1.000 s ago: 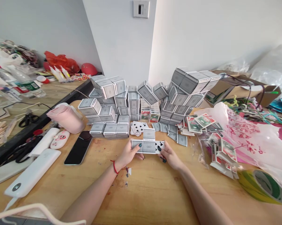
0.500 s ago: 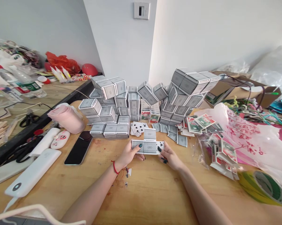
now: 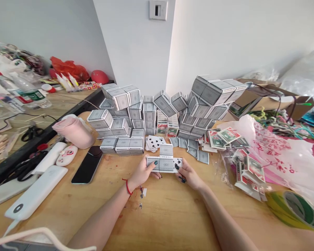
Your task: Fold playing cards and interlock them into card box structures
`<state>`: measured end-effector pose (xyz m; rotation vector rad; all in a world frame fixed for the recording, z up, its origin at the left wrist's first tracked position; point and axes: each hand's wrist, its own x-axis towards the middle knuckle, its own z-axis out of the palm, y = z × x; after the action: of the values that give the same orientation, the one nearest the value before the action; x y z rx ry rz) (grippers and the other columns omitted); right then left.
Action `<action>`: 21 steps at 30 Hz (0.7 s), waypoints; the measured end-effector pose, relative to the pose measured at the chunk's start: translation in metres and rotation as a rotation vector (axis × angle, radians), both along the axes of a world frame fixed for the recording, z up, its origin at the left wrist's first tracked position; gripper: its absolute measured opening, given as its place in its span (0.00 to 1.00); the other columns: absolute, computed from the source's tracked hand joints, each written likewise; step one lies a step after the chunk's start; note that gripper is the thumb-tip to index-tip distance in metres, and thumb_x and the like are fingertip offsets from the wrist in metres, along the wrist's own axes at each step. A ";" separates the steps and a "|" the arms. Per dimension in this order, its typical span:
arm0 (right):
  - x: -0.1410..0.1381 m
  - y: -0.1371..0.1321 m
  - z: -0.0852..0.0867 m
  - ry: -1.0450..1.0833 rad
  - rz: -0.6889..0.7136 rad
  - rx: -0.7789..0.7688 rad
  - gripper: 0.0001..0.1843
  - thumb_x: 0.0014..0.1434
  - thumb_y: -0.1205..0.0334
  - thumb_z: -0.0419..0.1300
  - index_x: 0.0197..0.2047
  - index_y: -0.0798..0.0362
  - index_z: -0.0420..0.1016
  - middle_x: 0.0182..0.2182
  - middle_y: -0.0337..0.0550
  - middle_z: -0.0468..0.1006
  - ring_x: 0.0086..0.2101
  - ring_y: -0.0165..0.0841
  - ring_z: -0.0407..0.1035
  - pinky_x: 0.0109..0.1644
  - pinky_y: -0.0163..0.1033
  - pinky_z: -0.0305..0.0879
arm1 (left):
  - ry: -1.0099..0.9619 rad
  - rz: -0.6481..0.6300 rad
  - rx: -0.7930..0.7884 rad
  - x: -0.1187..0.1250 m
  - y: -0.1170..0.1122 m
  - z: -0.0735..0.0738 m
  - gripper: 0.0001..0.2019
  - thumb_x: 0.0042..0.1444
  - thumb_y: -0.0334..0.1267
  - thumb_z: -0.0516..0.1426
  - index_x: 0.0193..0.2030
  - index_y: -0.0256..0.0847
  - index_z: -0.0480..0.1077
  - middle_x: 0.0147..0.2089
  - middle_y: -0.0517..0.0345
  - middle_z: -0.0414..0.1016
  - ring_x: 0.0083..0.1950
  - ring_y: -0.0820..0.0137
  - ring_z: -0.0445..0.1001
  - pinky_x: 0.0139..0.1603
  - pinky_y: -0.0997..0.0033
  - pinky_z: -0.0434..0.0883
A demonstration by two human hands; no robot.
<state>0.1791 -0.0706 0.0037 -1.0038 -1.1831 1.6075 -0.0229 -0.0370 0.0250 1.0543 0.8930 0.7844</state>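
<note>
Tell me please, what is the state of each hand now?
Left hand: closed, holding the grey patterned cards.
Right hand: closed, holding the face-up spade card.

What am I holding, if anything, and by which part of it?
Grey-backed rectangular paper playing cards: your left hand grips their left end, your right hand their right end, where black spades show.
</note>
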 end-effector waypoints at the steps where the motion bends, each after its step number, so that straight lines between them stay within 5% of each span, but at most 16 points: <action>1: 0.000 0.000 0.000 -0.013 0.001 0.002 0.15 0.55 0.50 0.52 0.35 0.49 0.51 0.16 0.27 0.56 0.15 0.23 0.48 0.18 0.29 0.46 | -0.003 -0.008 -0.007 0.000 0.000 -0.001 0.18 0.49 0.45 0.56 0.36 0.41 0.50 0.27 0.61 0.71 0.23 0.68 0.75 0.23 0.69 0.73; 21: -0.007 -0.002 -0.004 -0.237 -0.078 0.084 0.12 0.59 0.49 0.45 0.34 0.48 0.49 0.18 0.28 0.59 0.16 0.23 0.52 0.18 0.28 0.54 | -0.019 -0.014 0.031 0.001 0.001 -0.003 0.19 0.46 0.41 0.58 0.38 0.40 0.52 0.33 0.56 0.72 0.27 0.68 0.75 0.27 0.67 0.74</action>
<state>0.1717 -0.0730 -0.0003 -1.1949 -1.3408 1.3941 -0.0220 -0.0355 0.0223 1.0781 0.8588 0.7972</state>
